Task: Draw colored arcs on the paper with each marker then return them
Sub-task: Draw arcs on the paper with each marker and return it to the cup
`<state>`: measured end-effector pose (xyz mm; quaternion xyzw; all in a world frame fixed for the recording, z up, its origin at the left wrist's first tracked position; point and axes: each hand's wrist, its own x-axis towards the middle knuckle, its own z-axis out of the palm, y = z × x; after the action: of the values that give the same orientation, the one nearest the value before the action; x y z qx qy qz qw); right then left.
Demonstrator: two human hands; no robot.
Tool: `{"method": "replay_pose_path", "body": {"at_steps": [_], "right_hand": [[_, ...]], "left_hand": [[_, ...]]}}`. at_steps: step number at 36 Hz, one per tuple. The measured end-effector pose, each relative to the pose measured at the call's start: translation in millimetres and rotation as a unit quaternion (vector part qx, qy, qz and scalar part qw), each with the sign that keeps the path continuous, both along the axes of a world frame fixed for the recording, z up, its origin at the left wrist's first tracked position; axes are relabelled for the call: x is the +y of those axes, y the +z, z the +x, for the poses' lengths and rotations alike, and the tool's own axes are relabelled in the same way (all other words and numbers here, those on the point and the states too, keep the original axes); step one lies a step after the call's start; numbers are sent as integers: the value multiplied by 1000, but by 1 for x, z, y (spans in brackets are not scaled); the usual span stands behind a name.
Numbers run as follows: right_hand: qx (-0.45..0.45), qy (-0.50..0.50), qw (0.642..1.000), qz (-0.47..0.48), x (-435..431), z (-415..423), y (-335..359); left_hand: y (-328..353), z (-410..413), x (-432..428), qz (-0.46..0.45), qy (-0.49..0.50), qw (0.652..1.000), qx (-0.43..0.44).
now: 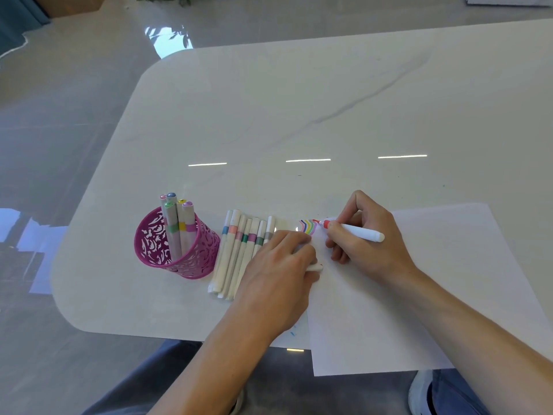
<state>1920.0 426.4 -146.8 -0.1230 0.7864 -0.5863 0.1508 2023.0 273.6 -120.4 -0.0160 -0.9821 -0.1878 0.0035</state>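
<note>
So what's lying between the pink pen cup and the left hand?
A row of capped white markers lying side by side on the table, beside the pink pen cup; the left hand overlaps the rightmost ones. Head view.

A white bench (299, 100) with rounded corners and faint grey veining reflects three short strips of light. Around it spreads a glossy grey floor (59, 130). Green leaves (179, 0) show at the top edge, and blue fabric (15, 19) in the top left corner.

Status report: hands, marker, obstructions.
Right hand grips red marker, tip at arcs on paper. Left hand holds cap. Nothing blocking.
</note>
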Motion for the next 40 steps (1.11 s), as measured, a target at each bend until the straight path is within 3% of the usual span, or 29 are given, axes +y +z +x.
{"method": "replay_pose_path", "body": {"at_steps": [40], "right_hand": [[-46,25,998,-29,-2,2,2]], "left_hand": [[-1,-2,0,-11,-10,1000,15]]}}
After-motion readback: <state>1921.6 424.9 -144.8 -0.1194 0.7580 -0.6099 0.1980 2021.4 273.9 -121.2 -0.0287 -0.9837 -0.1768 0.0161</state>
